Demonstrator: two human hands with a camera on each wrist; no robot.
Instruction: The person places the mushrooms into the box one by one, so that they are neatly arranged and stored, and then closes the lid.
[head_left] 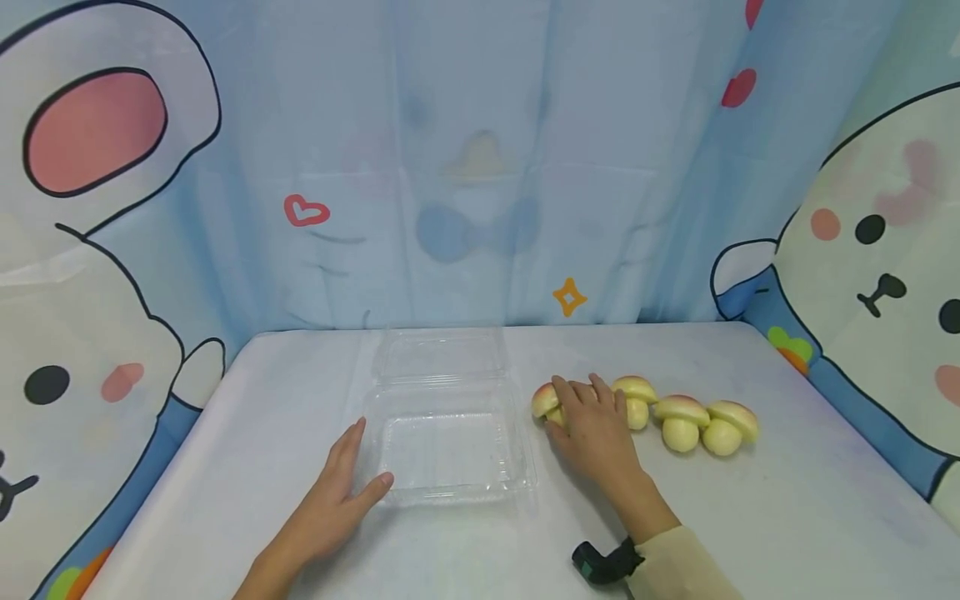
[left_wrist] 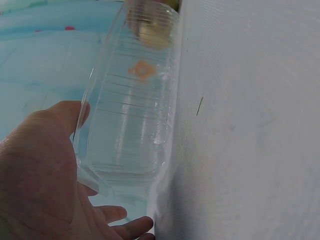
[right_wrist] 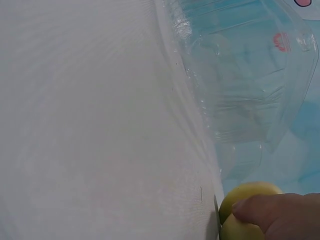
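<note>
A clear plastic clamshell box [head_left: 450, 492] lies opened on the table, its lid [head_left: 438, 358] folded back. My left hand [head_left: 330, 500] is at the box's left side, fingers extended and thumb over the rim, as the left wrist view shows beside the clear wall [left_wrist: 125, 120]. To the right of the box, my right hand [head_left: 596, 433] grips the leftmost mushroom-shaped piece [head_left: 543, 400], yellow with a reddish cap. The right wrist view shows the thumb pressed against this mushroom [right_wrist: 252, 189]; the other fingers are hidden there.
More mushroom pieces stand in a row right of the hand, including one at its fingertips [head_left: 636, 400], a middle one [head_left: 680, 425] and the rightmost [head_left: 727, 429]. A white cloth covers the table [head_left: 795, 517]. Behind it hangs a blue cartoon curtain [head_left: 480, 100].
</note>
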